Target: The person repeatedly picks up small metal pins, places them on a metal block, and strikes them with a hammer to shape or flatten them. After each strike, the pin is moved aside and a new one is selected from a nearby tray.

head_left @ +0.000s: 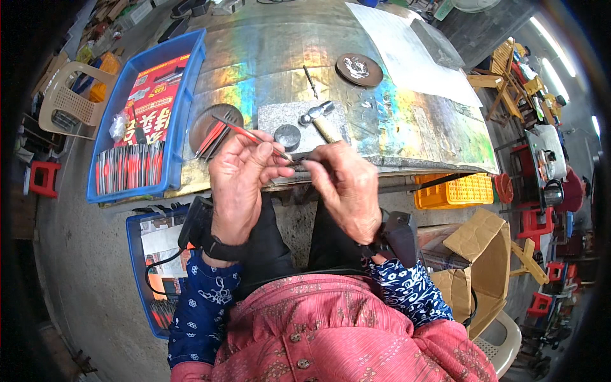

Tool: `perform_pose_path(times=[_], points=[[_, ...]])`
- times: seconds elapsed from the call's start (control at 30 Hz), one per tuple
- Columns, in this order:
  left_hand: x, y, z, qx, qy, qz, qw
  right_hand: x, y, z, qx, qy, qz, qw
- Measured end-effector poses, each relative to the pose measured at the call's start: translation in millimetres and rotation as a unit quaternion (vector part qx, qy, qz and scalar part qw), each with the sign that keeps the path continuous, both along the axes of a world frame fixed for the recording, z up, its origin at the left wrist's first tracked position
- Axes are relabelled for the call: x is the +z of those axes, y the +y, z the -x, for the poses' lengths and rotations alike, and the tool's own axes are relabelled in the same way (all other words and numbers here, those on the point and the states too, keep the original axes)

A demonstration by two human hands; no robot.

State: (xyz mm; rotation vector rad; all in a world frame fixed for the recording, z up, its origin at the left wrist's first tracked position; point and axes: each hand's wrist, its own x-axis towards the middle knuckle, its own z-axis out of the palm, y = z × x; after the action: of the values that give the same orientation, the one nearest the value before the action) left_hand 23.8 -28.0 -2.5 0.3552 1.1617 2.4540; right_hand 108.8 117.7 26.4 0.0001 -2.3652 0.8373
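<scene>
Head view: person seated at a metal-topped workbench [407,121], both forearms coming in from the lower edge, hands meeting at the near edge of the bench.

Left hand [238,169]: fingers curled closed, thumb and forefinger pinching a thin red-handled tool [245,132] that slants up and to the left out of the grip. Its tip end runs toward the right hand.

Right hand [347,184]: fingers closed in a pinch on a small dark metal piece [299,158] held just at the bench edge. Its exact shape is too small to tell. The tips of the 2 hands are almost touching, with the piece between them.

Step in hand, as I judge it: fine fitting or assembly of the small piece onto the slim tool, done by fingertip over the bench edge.

Nearby on the bench: grey stone slab [299,121] with a small hammer [318,118] lying on it and a round dark disc [287,135] beside it; a brown dish [213,124] holding more red-handled tools; a 2nd brown dish [359,70] farther off; a blue tray [181,95] of packaged stock at left.

Next move, as a judgement: needs steady alignment of the 2 parts, a firm pinch in both hands, and probably the hammer and slab, both within easy reach of the right hand.
</scene>
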Motion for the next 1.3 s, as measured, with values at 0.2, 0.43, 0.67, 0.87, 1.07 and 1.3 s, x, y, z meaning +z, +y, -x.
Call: perform_pose_path(times=[0.2,0.43,0.67,0.87,1.07,1.3], points=[[-5,7,27,0.034,0.100,0.107,0.989,1,29,-8,-0.099,-0.093,-0.181,0.974],[-8,16,35,0.063,0.179,0.181,0.965,-13,36,-14,-0.113,-0.171,-0.133,0.970],[-5,18,33,0.073,0.195,0.196,0.958,-20,36,-12,-0.106,-0.163,-0.116,0.974],[-1,21,27,0.104,0.221,0.240,0.939,-23,37,-13,-0.104,-0.159,-0.113,0.975],[4,23,23,0.180,0.410,0.351,0.822,-21,36,-12,-0.149,-0.144,-0.161,0.965],[8,24,20,0.189,0.400,0.331,0.833,38,49,-20,-0.047,0.001,-0.055,0.997]])
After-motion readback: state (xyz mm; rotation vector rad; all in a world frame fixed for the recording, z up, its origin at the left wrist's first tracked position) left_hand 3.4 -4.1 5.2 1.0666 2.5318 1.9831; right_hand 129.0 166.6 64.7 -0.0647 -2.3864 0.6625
